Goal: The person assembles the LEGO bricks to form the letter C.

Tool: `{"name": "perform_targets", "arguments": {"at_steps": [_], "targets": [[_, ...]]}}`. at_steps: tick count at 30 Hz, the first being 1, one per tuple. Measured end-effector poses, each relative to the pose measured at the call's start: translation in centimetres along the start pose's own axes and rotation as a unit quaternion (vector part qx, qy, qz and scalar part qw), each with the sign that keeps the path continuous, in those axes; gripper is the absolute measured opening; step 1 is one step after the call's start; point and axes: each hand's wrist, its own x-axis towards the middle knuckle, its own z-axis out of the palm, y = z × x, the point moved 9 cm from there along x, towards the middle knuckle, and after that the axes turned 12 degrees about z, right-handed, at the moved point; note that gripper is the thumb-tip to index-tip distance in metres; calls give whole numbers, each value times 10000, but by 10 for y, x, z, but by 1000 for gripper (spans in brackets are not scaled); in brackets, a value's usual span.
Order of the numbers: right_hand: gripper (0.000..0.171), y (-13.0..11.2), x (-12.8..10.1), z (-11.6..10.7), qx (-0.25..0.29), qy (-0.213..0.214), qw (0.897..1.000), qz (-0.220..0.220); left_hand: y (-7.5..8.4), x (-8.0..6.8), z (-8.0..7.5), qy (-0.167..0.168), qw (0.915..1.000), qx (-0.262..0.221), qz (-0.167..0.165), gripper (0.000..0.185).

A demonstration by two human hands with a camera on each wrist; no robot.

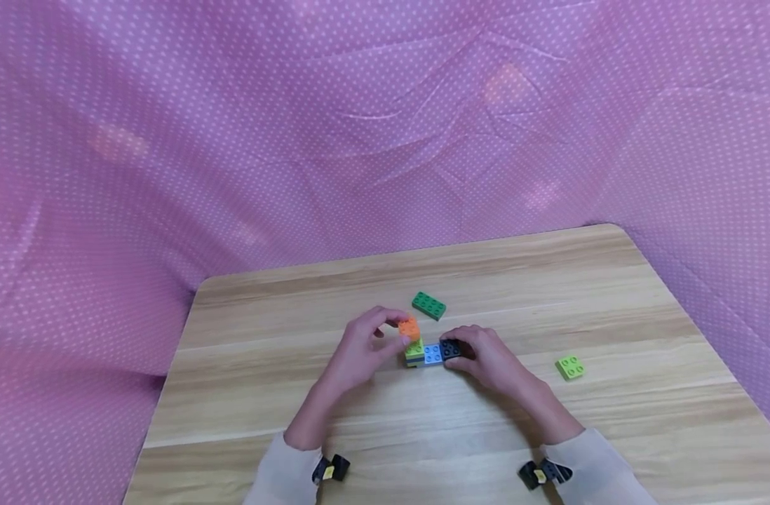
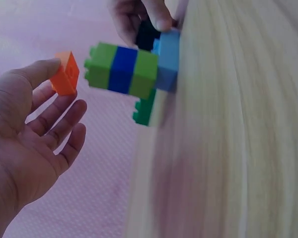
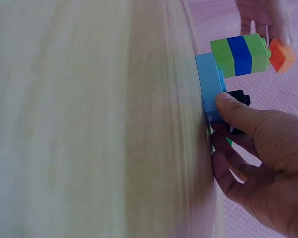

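Orange brick [image 1: 409,327] is pinched between the thumb and fingertips of the left hand [image 1: 363,348], just above the top of a small block stack [image 1: 414,351] near the middle of the wooden surface [image 1: 612,308]; whether brick and stack touch cannot be told from the head view. The left wrist view shows what the head view does not — the orange brick [image 2: 65,73] stands apart from the stack [image 2: 122,70], whose layers run green, blue, green, and the lower fingers [image 2: 64,126] of the left hand [image 2: 27,139] are loosely spread. The right hand [image 1: 486,358] grips the black brick [image 1: 450,348] and the light blue plate [image 1: 432,354] at the stack's base; in the right wrist view its thumb [image 3: 233,111] presses on the plate's [image 3: 210,84] edge, fingers curled beneath. Elsewhere on the surface lie a dark green brick [image 1: 428,305] just behind the hands and a lime brick [image 1: 570,367] well apart to the right. Pink dotted cloth [image 1: 233,140] backs the scene. Both wrist views are blurred along the surface — the dark green brick appears only partly behind the stack, and the black brick is largely covered by the right hand.
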Motion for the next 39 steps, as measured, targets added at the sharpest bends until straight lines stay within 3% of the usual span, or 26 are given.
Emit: {"name": "perform_targets", "arguments": {"at_steps": [5,13,27,39], "targets": [[39,0,1,0,21,14,10000,-20,13,-4,4,-159,9994,280,113,38],[40,-1,1,1,67,-50,10000,-33,7,-12,8,-211,9982,552,-118,39],[40,1,2,0,80,11,10000,-57,21,-9,12,-447,9965,692,173,36],[40,-1,0,-1,54,61,9999,-96,25,-10,15,-116,9937,980,540,32]]}}
